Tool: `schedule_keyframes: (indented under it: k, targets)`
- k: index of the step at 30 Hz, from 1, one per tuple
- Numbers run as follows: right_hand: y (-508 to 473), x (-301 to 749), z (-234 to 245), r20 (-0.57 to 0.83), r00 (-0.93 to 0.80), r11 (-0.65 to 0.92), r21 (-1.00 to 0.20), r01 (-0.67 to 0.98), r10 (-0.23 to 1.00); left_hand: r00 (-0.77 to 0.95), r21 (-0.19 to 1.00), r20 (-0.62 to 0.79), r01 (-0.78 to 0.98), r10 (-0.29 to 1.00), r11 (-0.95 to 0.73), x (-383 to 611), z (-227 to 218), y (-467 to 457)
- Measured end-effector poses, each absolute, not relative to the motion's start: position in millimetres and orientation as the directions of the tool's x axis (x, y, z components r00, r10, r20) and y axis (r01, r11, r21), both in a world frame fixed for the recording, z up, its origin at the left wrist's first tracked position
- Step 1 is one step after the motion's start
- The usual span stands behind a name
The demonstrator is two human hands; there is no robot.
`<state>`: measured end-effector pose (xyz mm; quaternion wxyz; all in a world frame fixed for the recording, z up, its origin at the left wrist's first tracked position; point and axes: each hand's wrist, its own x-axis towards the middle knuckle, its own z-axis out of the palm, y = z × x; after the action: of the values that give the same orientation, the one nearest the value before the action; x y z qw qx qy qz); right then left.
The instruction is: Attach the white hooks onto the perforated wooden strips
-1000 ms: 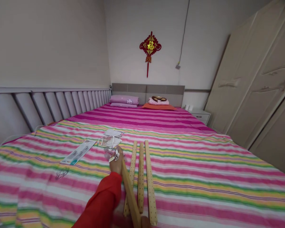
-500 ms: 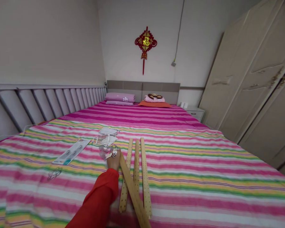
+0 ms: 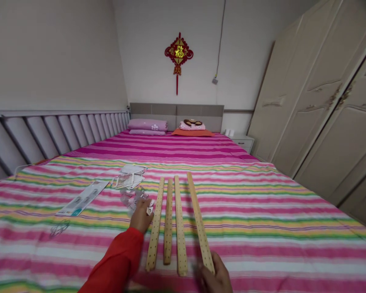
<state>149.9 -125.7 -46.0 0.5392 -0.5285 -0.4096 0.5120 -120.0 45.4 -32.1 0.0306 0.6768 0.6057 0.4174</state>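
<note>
My left hand (image 3: 142, 215), in a red sleeve, is closed at the edge of a crumpled clear plastic bag (image 3: 127, 198). Small white pieces (image 3: 149, 211) show by its fingers; exactly what they grip is hard to make out. At the bottom, my right hand (image 3: 217, 276) grips the near end of a perforated wooden strip (image 3: 199, 217), which slants away from me. Between the hands lie three more wooden strips with rows of holes: a left strip (image 3: 155, 224), a shorter middle strip (image 3: 168, 221) and a right strip (image 3: 179, 224), roughly side by side.
Beyond the bag are white papers and packets (image 3: 131, 177). A flat blister package (image 3: 83, 198) and a small wire tangle (image 3: 59, 228) lie to the left on the striped sheet (image 3: 262, 244). A slatted rail (image 3: 64, 130) borders the left; a wardrobe (image 3: 317, 106) stands right.
The wooden strip that lay slanted across the others is now to their right, in my right hand, which has come into view. My left hand stays by the plastic bag. The view has shifted slightly.
</note>
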Motion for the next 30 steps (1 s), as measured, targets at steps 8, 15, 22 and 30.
schedule_keyframes:
  k: [8, 15, 22, 30]
  targets:
    - [-80.9, 128.5, -45.7, -0.044, 0.143, -0.061, -0.991, 0.118, 0.989, 0.11, 0.303, 0.576, 0.891, 0.81, -0.337, -128.4, -26.8, 32.6]
    - [-103.9, 133.1, -44.1, 0.235, 0.144, 0.15, -0.885, 0.44, 0.961, -0.088, 0.419, 0.664, 0.866, 0.743, -0.272, -137.4, -33.1, 5.3]
    - [-108.5, 138.9, -46.3, 0.254, 0.036, 0.212, -0.872, 0.441, 0.967, -0.213, 0.64, 0.595, 0.709, 0.775, -0.296, -131.3, -58.3, -22.5]
    - [-110.1, 142.6, -49.9, 0.258, 0.098, 0.218, -0.928, 0.304, 0.961, -0.328, 0.689, 0.622, 0.661, 0.711, -0.297, -126.4, -72.8, -24.9]
